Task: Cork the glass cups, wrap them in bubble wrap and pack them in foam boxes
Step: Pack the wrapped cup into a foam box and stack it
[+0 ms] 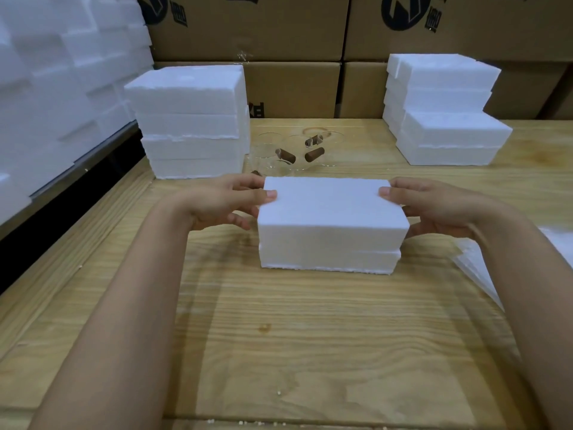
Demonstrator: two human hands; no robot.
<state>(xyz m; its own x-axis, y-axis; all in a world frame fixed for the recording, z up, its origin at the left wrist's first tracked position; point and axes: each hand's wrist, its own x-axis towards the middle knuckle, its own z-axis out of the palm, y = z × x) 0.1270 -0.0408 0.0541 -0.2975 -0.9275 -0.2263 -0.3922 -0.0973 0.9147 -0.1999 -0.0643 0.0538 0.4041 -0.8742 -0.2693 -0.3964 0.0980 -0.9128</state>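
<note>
A: Left hand (223,203), right hand (434,206)?
B: Each grips one end of the closed white foam box (331,225), thumbs on its lid. The box stands at centre on the wooden table (279,336).
A: Twelve o'clock?
B: Glass cups (273,150), clear, outlines faint; brown cylindrical corks (286,155).
A: Three o'clock?
B: Bubble wrap (469,259), translucent, partly hidden by the forearm and cut off.
</note>
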